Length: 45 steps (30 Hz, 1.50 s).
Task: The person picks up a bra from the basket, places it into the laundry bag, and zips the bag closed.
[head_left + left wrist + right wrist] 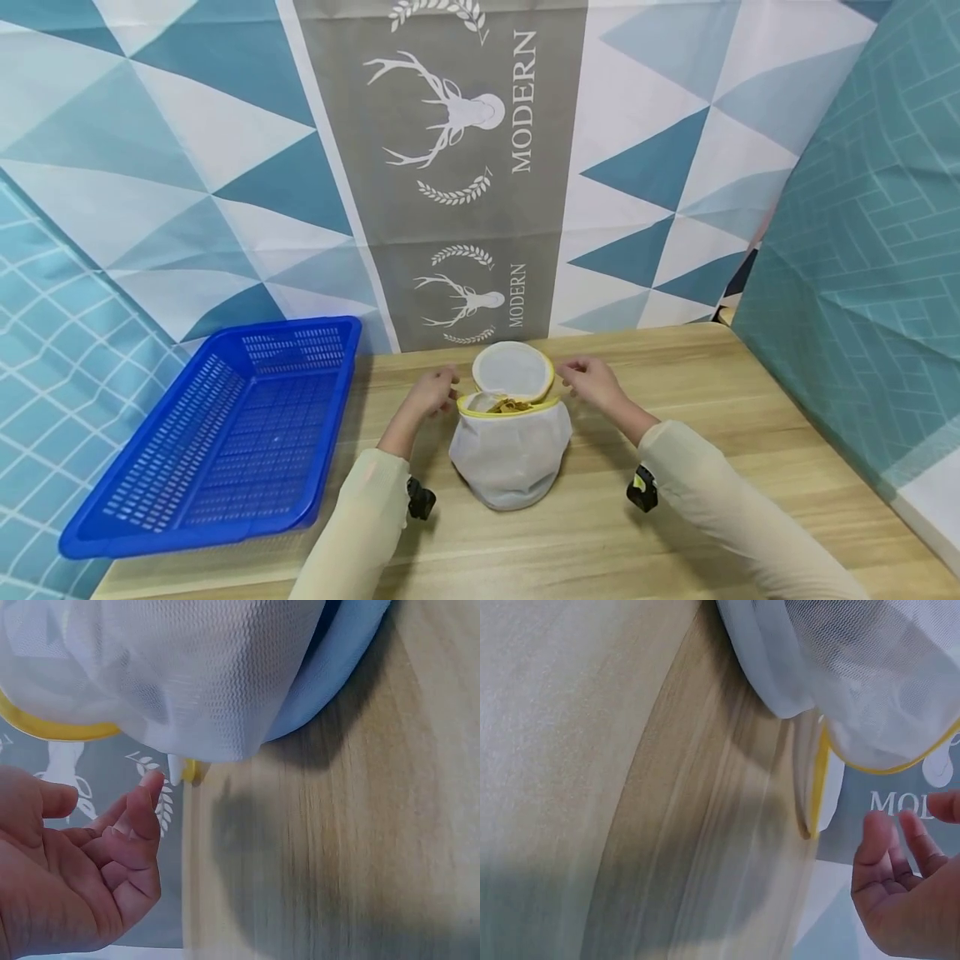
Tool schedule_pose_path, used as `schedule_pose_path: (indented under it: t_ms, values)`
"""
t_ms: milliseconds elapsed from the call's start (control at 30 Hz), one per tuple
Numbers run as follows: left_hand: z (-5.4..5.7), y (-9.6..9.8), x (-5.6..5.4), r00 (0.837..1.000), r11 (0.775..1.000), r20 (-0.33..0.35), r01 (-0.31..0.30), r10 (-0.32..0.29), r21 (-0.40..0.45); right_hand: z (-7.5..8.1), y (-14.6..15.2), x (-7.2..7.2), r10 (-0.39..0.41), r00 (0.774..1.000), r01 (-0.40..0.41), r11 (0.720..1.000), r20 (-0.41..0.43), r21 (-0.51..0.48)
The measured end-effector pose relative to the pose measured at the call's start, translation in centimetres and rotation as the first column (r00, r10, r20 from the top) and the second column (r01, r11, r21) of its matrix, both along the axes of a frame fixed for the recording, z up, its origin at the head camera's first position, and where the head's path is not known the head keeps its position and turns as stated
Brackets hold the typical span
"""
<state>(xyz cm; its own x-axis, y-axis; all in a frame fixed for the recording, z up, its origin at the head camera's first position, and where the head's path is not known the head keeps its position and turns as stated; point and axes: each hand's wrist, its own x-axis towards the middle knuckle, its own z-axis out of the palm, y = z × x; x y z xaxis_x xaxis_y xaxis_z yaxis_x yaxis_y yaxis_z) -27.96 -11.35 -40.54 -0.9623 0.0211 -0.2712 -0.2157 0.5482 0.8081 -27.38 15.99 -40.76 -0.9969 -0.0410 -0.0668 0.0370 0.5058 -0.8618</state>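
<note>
A white mesh laundry bag with yellow trim stands on the table, its round lid tipped back toward the wall. Mustard-coloured cloth shows in the mouth of the bag. My left hand is beside the left end of the rim, palm turned up and fingers loosely bent in the left wrist view, with nothing in them. On the other side, my right hand hovers by the lid's right edge. Its fingers are relaxed and hold nothing, a small gap away from the mesh in the right wrist view.
A blue plastic basket with slotted walls sits at the left of the wooden table. Patterned sheets hang behind the table and along both sides. Each sleeve carries a small black device at the wrist.
</note>
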Motion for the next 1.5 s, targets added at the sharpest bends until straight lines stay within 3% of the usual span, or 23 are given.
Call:
schedule_pose_path:
  t_ms: [267,767,1033,1333,1500]
  values:
    - [-1.2,0.2,-1.3,0.999,0.999,0.037,-0.009,0.007,0.049,-1.0,0.1,-0.7,0.012,0.999,-0.009,0.998,0.052,-0.054]
    - [-2.9,0.7,-2.0,0.999,0.998,-0.043,0.007,-0.004,0.067,-2.6,-0.5,-1.4,-0.006,0.993,0.018,0.995,0.117,-0.101]
    - [-3.2,1.3,-2.2,0.994,0.994,-0.107,0.020,-0.008,0.109,-2.8,-1.1,-1.7,-0.033,0.993,0.049,0.990,0.117,-0.133]
    - [-3.5,1.6,-2.2,0.995,0.994,-0.099,-0.003,0.013,0.109,-3.6,-1.4,-3.1,0.009,0.993,0.007,0.991,0.114,-0.137]
    - [-3.6,1.7,-2.4,0.996,0.994,-0.079,-0.023,0.032,0.111,-3.3,-1.8,-3.1,0.008,0.994,0.005,0.993,0.107,-0.121]
